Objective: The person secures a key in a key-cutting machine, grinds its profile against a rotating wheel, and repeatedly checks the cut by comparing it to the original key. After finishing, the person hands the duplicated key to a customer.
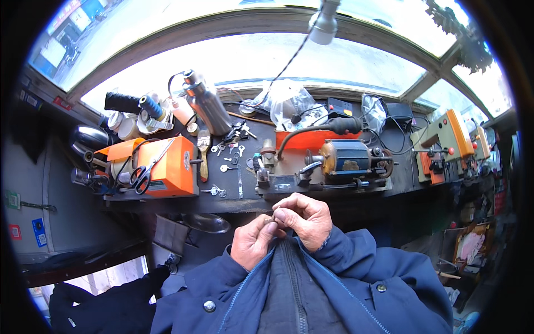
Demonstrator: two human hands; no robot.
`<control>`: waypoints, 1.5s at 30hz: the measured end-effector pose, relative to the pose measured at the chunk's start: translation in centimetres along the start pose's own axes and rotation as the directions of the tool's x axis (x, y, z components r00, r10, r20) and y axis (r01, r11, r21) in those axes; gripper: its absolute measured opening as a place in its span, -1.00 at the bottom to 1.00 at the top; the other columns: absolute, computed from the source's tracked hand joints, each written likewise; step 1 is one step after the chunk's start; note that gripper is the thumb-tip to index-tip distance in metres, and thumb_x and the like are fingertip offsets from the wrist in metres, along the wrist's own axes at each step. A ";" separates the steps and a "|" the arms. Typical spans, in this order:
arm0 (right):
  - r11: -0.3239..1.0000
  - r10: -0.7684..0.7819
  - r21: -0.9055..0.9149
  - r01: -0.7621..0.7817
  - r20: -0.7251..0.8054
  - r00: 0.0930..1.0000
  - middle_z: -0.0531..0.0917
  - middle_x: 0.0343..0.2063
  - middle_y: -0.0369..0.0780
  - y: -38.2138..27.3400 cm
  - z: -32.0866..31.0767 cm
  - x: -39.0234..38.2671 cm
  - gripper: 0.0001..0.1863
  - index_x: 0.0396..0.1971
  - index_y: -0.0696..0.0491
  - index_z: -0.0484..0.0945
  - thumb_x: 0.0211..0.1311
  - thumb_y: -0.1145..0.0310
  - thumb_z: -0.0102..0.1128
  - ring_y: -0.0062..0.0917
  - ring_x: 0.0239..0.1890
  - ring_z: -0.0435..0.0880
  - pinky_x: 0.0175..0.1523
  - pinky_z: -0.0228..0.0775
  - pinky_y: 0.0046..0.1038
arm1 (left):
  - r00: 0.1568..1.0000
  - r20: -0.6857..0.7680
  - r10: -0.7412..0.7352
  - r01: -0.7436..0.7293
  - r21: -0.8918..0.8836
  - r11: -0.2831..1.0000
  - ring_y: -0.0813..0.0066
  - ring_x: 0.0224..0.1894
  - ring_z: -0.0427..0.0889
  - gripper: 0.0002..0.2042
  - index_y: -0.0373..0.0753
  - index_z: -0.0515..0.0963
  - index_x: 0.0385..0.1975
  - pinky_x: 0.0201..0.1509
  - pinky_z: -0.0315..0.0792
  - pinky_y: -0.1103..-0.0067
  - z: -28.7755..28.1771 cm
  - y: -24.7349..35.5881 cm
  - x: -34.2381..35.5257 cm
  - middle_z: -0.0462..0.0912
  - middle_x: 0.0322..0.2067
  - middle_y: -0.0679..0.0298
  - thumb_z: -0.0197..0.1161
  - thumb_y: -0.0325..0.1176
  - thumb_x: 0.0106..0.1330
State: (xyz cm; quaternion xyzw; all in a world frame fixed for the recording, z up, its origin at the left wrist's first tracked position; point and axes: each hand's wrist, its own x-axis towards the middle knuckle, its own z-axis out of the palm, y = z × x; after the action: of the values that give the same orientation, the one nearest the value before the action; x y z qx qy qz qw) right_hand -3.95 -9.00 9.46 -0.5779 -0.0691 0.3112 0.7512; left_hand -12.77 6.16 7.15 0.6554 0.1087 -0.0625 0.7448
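Note:
My left hand (251,242) and my right hand (307,220) meet in front of my jacket, just off the near edge of the bench. Thumbs and fingers of both are pinched together around something small and dull. My fingertips cover most of it, so its kind does not show. Beyond my hands stands a key-cutting machine (345,158) with a blue motor and a metal clamp end. Several loose keys (225,167) lie on the dark bench to its left, near a wooden-handled brush (204,158).
An orange machine (169,167) with scissors (150,170) on it stands at left. Behind are a steel flask (208,106), thread spools (151,107) and plastic bags (292,103). A beige-and-orange machine (442,142) is at right. A bulb holder (324,26) hangs overhead on a cord.

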 end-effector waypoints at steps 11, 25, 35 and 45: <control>0.970 0.151 0.175 -0.167 0.098 0.984 0.71 -0.37 -0.27 1.6 -6.0 -4.0 -0.83 -0.15 0.17 0.66 0.42 0.39 0.21 -0.67 -0.31 0.66 -0.20 0.52 -0.64 | 0.993 0.097 -0.067 0.078 -0.115 0.990 0.57 -0.15 0.65 -0.73 -0.38 0.59 -0.01 0.04 0.48 0.61 5.6 -1.5 -1.9 0.70 -0.24 0.27 0.03 -0.33 0.58; 0.812 0.311 0.564 -0.153 -0.195 0.930 0.63 -0.42 -0.27 7.4 -13.1 1.1 -0.77 0.03 0.11 0.52 0.49 0.37 0.12 -0.61 -0.49 0.64 -0.30 0.65 -0.41 | 0.976 -0.164 -0.144 0.134 -0.068 0.989 0.59 -0.18 0.63 -0.74 -0.39 0.61 -0.05 -0.02 0.49 0.62 7.8 -2.9 -8.2 0.71 -0.20 0.21 0.05 -0.34 0.56; 0.772 0.344 0.619 -0.143 -0.219 0.913 0.63 -0.48 -0.28 7.0 -12.9 4.2 -0.87 -0.20 0.08 0.56 0.44 0.33 0.21 -0.61 -0.57 0.63 -0.40 0.64 -0.42 | 0.968 -0.188 -0.165 0.153 -0.076 0.985 0.60 -0.16 0.62 -0.75 -0.39 0.59 -0.03 -0.01 0.49 0.63 7.8 -3.6 -9.4 0.70 -0.18 0.22 0.07 -0.33 0.56; 0.703 0.367 0.707 -0.076 -0.269 0.890 0.62 -0.48 -0.27 8.0 -11.5 5.7 -0.84 -0.26 0.11 0.56 0.39 0.33 0.27 -0.60 -0.56 0.61 -0.41 0.64 -0.44 | 0.957 -0.219 -0.188 0.183 -0.043 0.982 0.61 -0.16 0.62 -0.75 -0.38 0.59 -0.03 0.00 0.48 0.64 5.5 -3.1 -10.0 0.70 -0.19 0.22 0.08 -0.34 0.56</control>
State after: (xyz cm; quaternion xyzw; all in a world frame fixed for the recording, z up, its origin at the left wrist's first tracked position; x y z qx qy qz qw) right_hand 2.82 -14.26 -2.99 -0.3169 0.2722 0.2828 0.8634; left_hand -22.77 -0.16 7.28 0.6368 0.2531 -0.0570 0.7261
